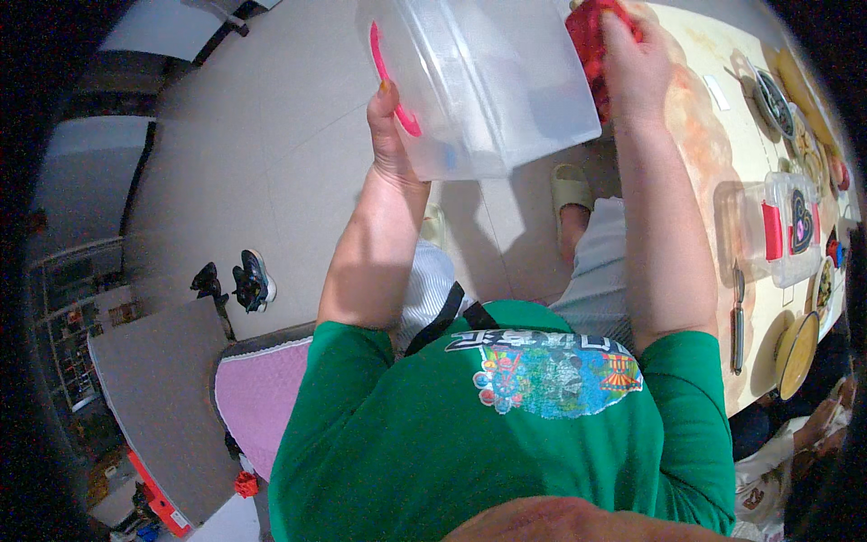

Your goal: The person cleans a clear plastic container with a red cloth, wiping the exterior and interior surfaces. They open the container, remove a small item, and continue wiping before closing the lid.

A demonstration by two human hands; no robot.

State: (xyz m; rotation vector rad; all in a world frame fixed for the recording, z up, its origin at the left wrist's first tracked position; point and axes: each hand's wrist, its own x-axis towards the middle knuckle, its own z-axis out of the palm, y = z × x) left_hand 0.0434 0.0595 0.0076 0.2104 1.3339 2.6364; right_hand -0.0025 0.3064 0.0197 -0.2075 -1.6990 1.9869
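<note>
A translucent plastic box (515, 99) is held up in front of me, above the floor. My left hand (386, 131) grips its left side, the thumb lying by a pink handle (383, 68) on the wall. On the other side, my right hand (638, 68) is closed around a crumpled red cloth (590, 41). The cloth is close against the box's right end, and whether it touches is hard to make out. Most of my left fingers are hidden behind the plastic.
To my right runs a pale table (695, 149) bearing a clear container (781, 262) with red latches, a knife (739, 316) and a round yellowish dish (797, 355). Dark shoes (253, 280) sit on the floor at left, near a pink-covered seat (257, 388). Another person is partly visible at lower right.
</note>
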